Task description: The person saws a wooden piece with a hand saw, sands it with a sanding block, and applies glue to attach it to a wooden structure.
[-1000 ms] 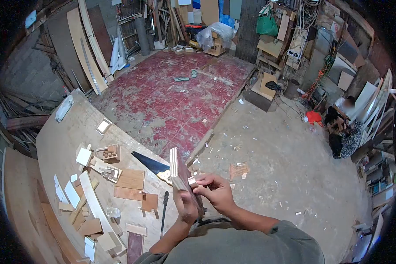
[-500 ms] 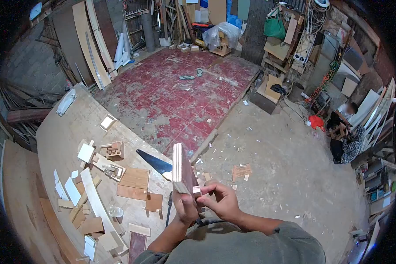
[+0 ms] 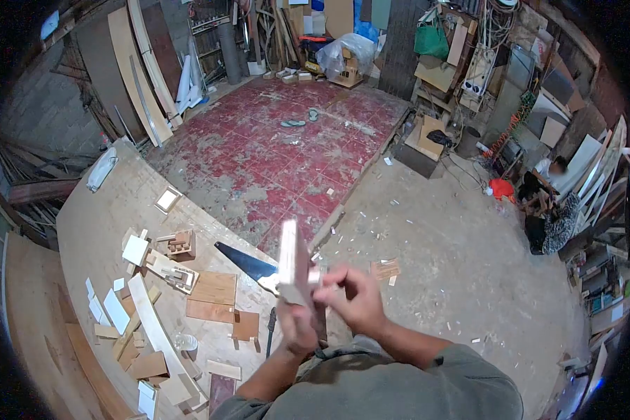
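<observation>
My left hand (image 3: 298, 326) grips the lower part of a plywood piece (image 3: 288, 262), held upright on edge in front of my body. Its pale layered edge faces up and its reddish-brown face is turned right. Against that face my right hand (image 3: 357, 297), thumb and forefinger pinched, holds a small wood block (image 3: 315, 275). Motion blurs the fingertips and the block. Just left of the plywood, a handsaw (image 3: 248, 263) with a dark blade lies on the workbench (image 3: 210, 241), partly covered by the plywood.
On the bench are a wooden jig (image 3: 178, 243), brown boards (image 3: 213, 288), a long pale strip (image 3: 154, 325) and a clear cup (image 3: 186, 341). Offcuts (image 3: 385, 269) litter the floor. Slippers (image 3: 293, 123) lie on the red tiles. A person (image 3: 549, 203) sits at far right.
The plywood piece has shifted slightly right and up in view. My right hand has moved up a little with the small block along the plywood's face. The head view has shifted slightly.
</observation>
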Available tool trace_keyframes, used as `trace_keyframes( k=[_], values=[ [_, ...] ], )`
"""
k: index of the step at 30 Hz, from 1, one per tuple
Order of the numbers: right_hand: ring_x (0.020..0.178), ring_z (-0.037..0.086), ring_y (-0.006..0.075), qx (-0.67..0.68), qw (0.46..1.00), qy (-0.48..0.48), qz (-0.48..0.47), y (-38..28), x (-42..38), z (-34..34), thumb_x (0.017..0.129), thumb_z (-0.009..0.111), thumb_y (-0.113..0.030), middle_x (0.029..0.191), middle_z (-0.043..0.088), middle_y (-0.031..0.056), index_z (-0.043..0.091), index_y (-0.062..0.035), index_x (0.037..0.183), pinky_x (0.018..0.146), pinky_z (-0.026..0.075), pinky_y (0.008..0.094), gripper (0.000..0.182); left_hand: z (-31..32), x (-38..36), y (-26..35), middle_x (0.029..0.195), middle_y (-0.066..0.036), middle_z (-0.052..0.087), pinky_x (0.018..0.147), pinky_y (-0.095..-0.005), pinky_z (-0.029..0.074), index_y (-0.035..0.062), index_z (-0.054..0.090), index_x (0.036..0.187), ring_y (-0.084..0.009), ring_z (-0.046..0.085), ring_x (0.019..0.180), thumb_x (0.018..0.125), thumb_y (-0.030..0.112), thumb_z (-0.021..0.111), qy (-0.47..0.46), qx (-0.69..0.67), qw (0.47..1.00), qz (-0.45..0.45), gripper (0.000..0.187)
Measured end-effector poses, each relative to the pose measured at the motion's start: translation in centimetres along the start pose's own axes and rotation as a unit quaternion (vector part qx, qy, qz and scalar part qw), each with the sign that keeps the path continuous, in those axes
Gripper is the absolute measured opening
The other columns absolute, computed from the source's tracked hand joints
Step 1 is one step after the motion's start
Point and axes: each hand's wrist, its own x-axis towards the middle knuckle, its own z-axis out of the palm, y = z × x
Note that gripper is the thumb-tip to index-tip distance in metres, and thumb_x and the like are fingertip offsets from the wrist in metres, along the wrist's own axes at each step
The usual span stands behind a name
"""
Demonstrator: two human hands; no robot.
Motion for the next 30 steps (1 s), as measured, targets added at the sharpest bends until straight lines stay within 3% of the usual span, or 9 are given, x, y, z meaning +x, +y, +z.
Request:
trace_keyframes(
  k=[4, 10, 15, 18, 19, 22, 23, 26, 30],
  values=[
    [0.089, 0.056, 0.0128, 0.024, 0.999, -0.002, -0.047, 0.1, -1.2, 0.6, 0.082, 0.079, -0.01, 0.094, 0.061, 0.0051, 0.065, -0.0032, 0.096, 0.082, 0.044, 0.0272, 0.021, -0.2, 0.5, 0.6, 0.138, -0.022, 0.049, 0.105, -0.0403, 0.04, -0.0122, 0.035, 0.141, -0.0282, 0.05, 0.127, 0.097, 0.065, 0.037, -0.001, -0.071, 0.996, -0.062, 0.089],
    [0.089, 0.056, 0.0138, -0.032, 0.993, -0.014, -0.113, -1.2, -0.6, 0.2, 0.082, 0.079, -0.011, 0.089, 0.06, 0.0059, 0.064, -0.0037, 0.095, 0.08, 0.043, 0.0275, 0.021, 0.5, 1.6, 3.1, 0.144, -0.022, 0.044, 0.107, -0.0424, 0.036, -0.01, 0.033, 0.143, -0.0292, 0.049, 0.127, 0.096, 0.069, 0.035, 0.004, -0.103, 0.995, -0.012, 0.092],
    [0.086, 0.056, 0.0137, 0.006, 0.99, 0.035, -0.139, -2.7, 0.7, -0.3, 0.082, 0.078, -0.007, 0.09, 0.06, 0.007, 0.064, -0.0016, 0.096, 0.077, 0.043, 0.0268, 0.021, 0.9, 0.0, 0.1, 0.144, -0.023, 0.044, 0.104, -0.0426, 0.041, -0.0113, 0.032, 0.144, -0.0305, 0.049, 0.128, 0.09, 0.078, 0.035, -0.022, 0.068, 0.997, 0.023, 0.105],
    [0.091, 0.05, 0.0147, -0.019, 0.987, -0.064, -0.147, 0.0, -2.7, 0.1, 0.082, 0.072, 0.005, 0.096, 0.053, 0.0059, 0.057, -0.0027, 0.101, 0.084, 0.039, 0.029, 0.025, -1.6, -2.0, -1.1, 0.143, -0.024, 0.043, 0.109, -0.0453, 0.035, -0.0129, 0.034, 0.142, -0.0326, 0.045, 0.132, 0.095, 0.069, 0.037, -0.026, -0.085, 0.994, -0.061, 0.094],
    [0.092, 0.051, 0.0162, 0.008, 0.99, -0.066, -0.127, 0.2, -3.1, 0.1, 0.081, 0.075, 0.003, 0.098, 0.053, 0.0059, 0.058, -0.0029, 0.102, 0.088, 0.039, 0.0308, 0.027, 1.5, 0.5, 2.7, 0.143, -0.025, 0.043, 0.111, -0.046, 0.032, -0.0128, 0.035, 0.142, -0.0331, 0.043, 0.134, 0.095, 0.068, 0.038, 0.015, -0.019, 0.997, 0.071, 0.094],
    [0.093, 0.051, 0.0172, 0.08, 0.995, -0.025, -0.057, -1.7, -1.5, -0.5, 0.08, 0.077, 0.002, 0.099, 0.053, 0.0056, 0.059, -0.0033, 0.103, 0.09, 0.037, 0.0313, 0.029, 2.8, -0.9, 1.6, 0.151, -0.017, 0.036, 0.114, -0.0427, 0.028, -0.003, 0.028, 0.149, -0.0289, 0.037, 0.138, 0.084, 0.087, 0.028, 0.001, 0.058, 0.996, 0.07, 0.111],
    [0.094, 0.051, 0.0167, 0.059, 0.994, -0.023, -0.094, -2.3, -0.9, -0.4, 0.081, 0.077, 0.001, 0.098, 0.053, 0.0056, 0.06, -0.0034, 0.1, 0.088, 0.038, 0.0307, 0.027, 4.4, -0.7, 1.9, 0.15, -0.018, 0.037, 0.113, -0.0441, 0.03, -0.0031, 0.028, 0.149, -0.0309, 0.038, 0.137, 0.081, 0.089, 0.028, 0.077, -0.011, 0.997, 0.032, 0.114],
    [0.095, 0.05, 0.0163, -0.003, 0.992, -0.068, -0.105, -0.3, -3.6, 0.1, 0.082, 0.076, 0.0, 0.098, 0.053, 0.0057, 0.059, -0.0035, 0.099, 0.088, 0.039, 0.0305, 0.024, 1.5, -0.4, 2.9, 0.141, -0.021, 0.046, 0.104, -0.0416, 0.04, -0.0111, 0.038, 0.141, -0.0275, 0.051, 0.125, 0.092, 0.07, 0.043, 0.021, -0.035, 0.998, 0.051, 0.095],
    [0.095, 0.05, 0.0166, 0.005, 0.992, -0.04, -0.119, -2.1, -1.8, -0.5, 0.083, 0.075, -0.003, 0.097, 0.053, 0.0056, 0.06, -0.0032, 0.1, 0.088, 0.038, 0.0301, 0.023, 1.0, -3.2, -0.7, 0.136, -0.016, 0.05, 0.107, -0.0438, 0.038, -0.0015, 0.037, 0.143, -0.0268, 0.046, 0.131, 0.085, 0.082, 0.039, -0.011, -0.036, 0.999, -0.018, 0.102]
  ],
)
